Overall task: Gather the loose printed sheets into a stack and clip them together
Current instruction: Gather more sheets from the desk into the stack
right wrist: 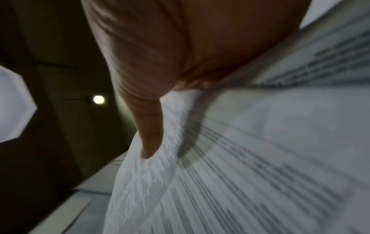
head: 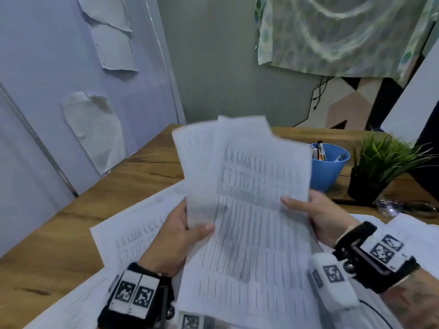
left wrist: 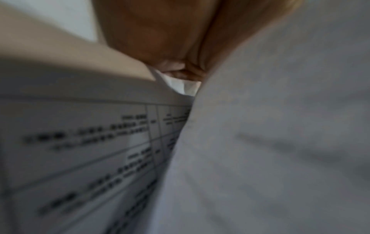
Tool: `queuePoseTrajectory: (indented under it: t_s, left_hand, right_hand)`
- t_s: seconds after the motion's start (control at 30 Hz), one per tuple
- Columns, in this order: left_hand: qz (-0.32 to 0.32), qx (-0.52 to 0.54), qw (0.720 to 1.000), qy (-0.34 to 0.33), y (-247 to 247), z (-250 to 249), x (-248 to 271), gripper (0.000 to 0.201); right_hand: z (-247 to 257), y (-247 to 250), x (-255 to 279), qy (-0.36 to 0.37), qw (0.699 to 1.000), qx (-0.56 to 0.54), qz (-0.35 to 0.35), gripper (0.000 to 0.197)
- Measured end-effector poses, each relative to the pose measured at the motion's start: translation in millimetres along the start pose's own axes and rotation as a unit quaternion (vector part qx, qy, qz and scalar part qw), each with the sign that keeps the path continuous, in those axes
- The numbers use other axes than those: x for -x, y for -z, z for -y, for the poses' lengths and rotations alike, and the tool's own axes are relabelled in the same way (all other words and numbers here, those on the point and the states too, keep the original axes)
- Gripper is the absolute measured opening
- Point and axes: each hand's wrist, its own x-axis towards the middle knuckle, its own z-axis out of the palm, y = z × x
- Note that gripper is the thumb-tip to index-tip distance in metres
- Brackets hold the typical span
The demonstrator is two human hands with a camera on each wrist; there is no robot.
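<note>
the step in hand looks like squaring up the gathered pages before any clip goes on. the held sheets [head: 247,198] are lifted off the wooden desk [head: 133,181] in front of the person, fanned rather than aligned: one page sticks out to the far left behind the front one. the left hand [head: 175,236] pinches their left edge, thumb lying across the front, and the right hand [head: 316,217] pinches the right edge, thumb on the print; the right wrist view shows that thumb [right wrist: 152,134] pressing the curved paper, so both hands are closed on the paper, not slack. more loose sheets [head: 133,229] lie flat on the desk beneath and to the left, and others near right, so gathering seems only partly done. to do this well, i would loosen both pinches a little, let the pages drop on one edge against the desk and tap until the corners agree, then add the remaining pages. gripping too hard would likely crease the paper. no clip is visible; the blue cup [head: 330,167] at far right holds pens, and whether it holds a clip i cannot tell.
</note>
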Motion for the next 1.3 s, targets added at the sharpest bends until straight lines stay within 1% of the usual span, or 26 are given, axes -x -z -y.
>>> queuePoseTrajectory:
  t_s: [0.03,0.07,0.1,0.13,0.17,0.23,0.33,0.4,0.47,0.6,0.67,0.73,0.8,0.83,0.87,0.9,0.93,0.97,1.0,1.13,1.2,1.23,1.3]
  left_hand:
    - [0.006,-0.013,1.0,-0.028,-4.5,-13.3,-1.8,0.058]
    - [0.01,-0.024,0.998,-0.051,-6.6,-27.3,-5.4,0.059]
    - [0.016,-0.035,0.997,-0.073,-8.2,-41.8,-9.8,0.058]
    - [0.021,-0.043,0.995,-0.085,-9.4,-55.0,-14.8,0.058]
    - [0.023,-0.046,0.994,-0.095,-12.4,-68.5,-19.8,0.061]
    - [0.03,-0.047,0.992,-0.109,-14.5,-83.5,-28.0,0.068]
    - [0.031,-0.05,0.992,-0.109,-19.1,-83.0,-31.1,0.064]
    - [0.031,-0.052,0.993,-0.099,-23.1,-71.9,-28.6,0.063]
    - [0.037,-0.055,0.994,-0.089,-28.3,-60.7,-24.5,0.058]
    - [0.022,-0.041,0.997,-0.066,-39.9,-47.2,-22.8,0.057]
    - [-0.001,-0.034,0.996,-0.077,-46.1,-45.2,-24.3,0.057]
    - [-0.042,-0.048,0.994,-0.094,-52.3,-50.2,-25.9,0.047]
    - [-0.065,-0.066,0.989,-0.115,-53.5,-59.5,-26.2,0.034]
    - [-0.07,-0.073,0.987,-0.128,-53.1,-64.8,-26.2,0.034]
    - [-0.069,-0.075,0.985,-0.138,-50.2,-68.8,-26.2,0.04]
    - [-0.062,-0.07,0.985,-0.142,-47.2,-72.3,-26.4,0.051]
    - [-0.057,-0.063,0.986,-0.14,-44.5,-74.7,-26.1,0.066]
    - [-0.051,-0.058,0.987,-0.14,-41.5,-75.1,-26.7,0.08]
    - [-0.048,-0.059,0.987,-0.141,-40.2,-75.2,-27.4,0.086]
    - [-0.022,-0.077,0.985,-0.155,-47.5,-80.4,-31.7,0.075]
    - [-0.019,-0.074,0.985,-0.156,-50.0,-85.5,-36.1,0.068]
    - [-0.021,-0.068,0.985,-0.157,-50.6,-88.4,-38.1,0.069]
    - [-0.027,-0.046,0.986,-0.155,-44.8,-87.7,-41.4,0.077]
  right_hand:
    - [12.8,-0.4,5.0,0.059,0.998,0.007,-0.022,0.078]
    - [27.4,-0.9,10.1,0.126,0.991,0.019,-0.046,0.078]
    - [42.5,-2.1,15.7,0.188,0.98,0.023,-0.06,0.067]
    - [57.4,-4.9,22.7,0.239,0.969,0.017,-0.053,0.054]
    - [71.1,-6.8,29.4,0.276,0.96,0.008,-0.038,0.045]
    - [88.9,-6.1,39.8,0.317,0.948,-0.008,-0.004,0.039]
    - [92.5,0.0,43.8,0.316,0.948,0.026,0.01,0.042]
    - [85.4,6.2,44.4,0.291,0.955,0.051,0.012,0.039]
    - [77.4,11.9,46.0,0.262,0.963,0.056,0.02,0.035]
    - [68.4,8.9,48.1,0.226,0.972,0.055,0.026,0.042]
    - [68.7,1.2,47.0,0.234,0.971,0.055,0.012,0.041]
    - [72.8,-5.8,45.1,0.268,0.962,0.05,-0.01,0.041]
    - [80.5,-10.7,45.1,0.3,0.953,0.039,-0.019,0.039]
    - [84.8,-12.1,46.1,0.311,0.95,0.031,-0.019,0.038]
    - [87.9,-12.2,47.0,0.319,0.947,0.023,-0.016,0.036]
    - [90.8,-11.8,48.8,0.324,0.946,0.018,-0.011,0.035]
    - [92.3,-11.2,50.3,0.325,0.946,0.021,-0.007,0.036]
    - [93.5,-10.8,51.8,0.322,0.946,0.031,-0.003,0.04]
    - [93.6,-10.7,52.7,0.317,0.947,0.042,-0.001,0.044]
    - [98.2,-16.0,52.1,0.317,0.947,0.051,0.008,0.049]
    - [104.3,-20.8,50.8,0.324,0.944,0.054,0.012,0.054]
    - [107.4,-21.7,49.8,0.329,0.943,0.05,0.011,0.057]
    - [109.6,-17.5,46.5,0.33,0.943,0.033,0.002,0.059]
